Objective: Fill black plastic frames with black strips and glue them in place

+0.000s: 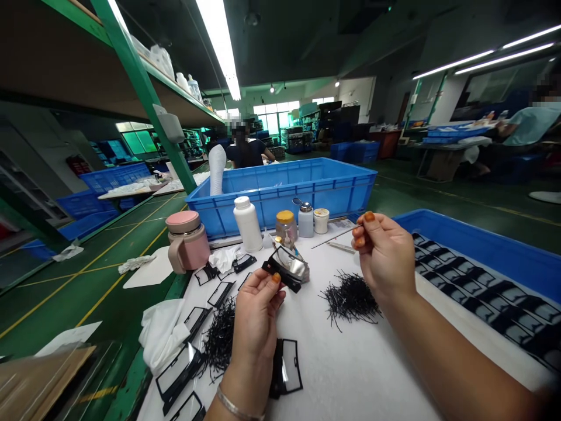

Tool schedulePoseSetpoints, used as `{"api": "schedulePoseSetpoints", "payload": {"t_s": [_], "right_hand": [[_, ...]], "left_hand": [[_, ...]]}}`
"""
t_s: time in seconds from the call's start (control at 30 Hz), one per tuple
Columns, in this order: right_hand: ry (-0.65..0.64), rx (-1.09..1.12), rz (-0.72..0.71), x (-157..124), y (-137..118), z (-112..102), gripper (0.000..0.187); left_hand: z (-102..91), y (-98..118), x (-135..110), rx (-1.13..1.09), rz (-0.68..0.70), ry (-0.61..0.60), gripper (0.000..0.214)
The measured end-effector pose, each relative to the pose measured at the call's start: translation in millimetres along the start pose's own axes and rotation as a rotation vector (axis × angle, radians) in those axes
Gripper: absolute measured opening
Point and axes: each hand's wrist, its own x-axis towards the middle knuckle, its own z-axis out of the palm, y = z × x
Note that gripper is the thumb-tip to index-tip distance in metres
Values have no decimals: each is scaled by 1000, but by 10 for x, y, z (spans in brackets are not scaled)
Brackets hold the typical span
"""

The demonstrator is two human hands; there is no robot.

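My left hand (258,310) is closed on a black frame with a clear window (287,266), held tilted above the white table top. Over the right side of the table, my right hand (385,251) is raised with thumb and fingertips pinched together. A thin dark rod (335,235) runs toward those fingertips; whether they grip it I cannot tell. Below that hand lies a pile of short black strips (350,297). A second pile of black strips (219,339) is partly hidden behind my left hand. Several similar black frames (182,371) lie around it, one beside my left wrist (289,365).
A blue crate (280,187) stands behind a white bottle (248,225), a yellow-lidded jar (286,225) and a pump bottle (305,221). A pink mug (188,242) is at left. Rows of framed pieces fill a blue tray (482,245) at right. People sit farther back.
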Motion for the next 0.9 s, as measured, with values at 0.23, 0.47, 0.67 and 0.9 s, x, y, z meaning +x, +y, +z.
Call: {"api": "schedulePoseSetpoints", "payload": {"t_s": [0.23,0.47,0.67,0.9], "right_hand": [[-134,-380,-152,-9,204,2,28],[-496,-738,-271,-146,372,249,25],[-692,-871,-289,-205,449,340,18],[-444,-637,-98,-149,261,249,27]], "left_hand": [[-119,144,128,-124,82,150,30],[-121,131,121,-137,93,132,24],[-104,142,94,-49,160,72,22],[-128,81,57,476,509,-45,11]]}}
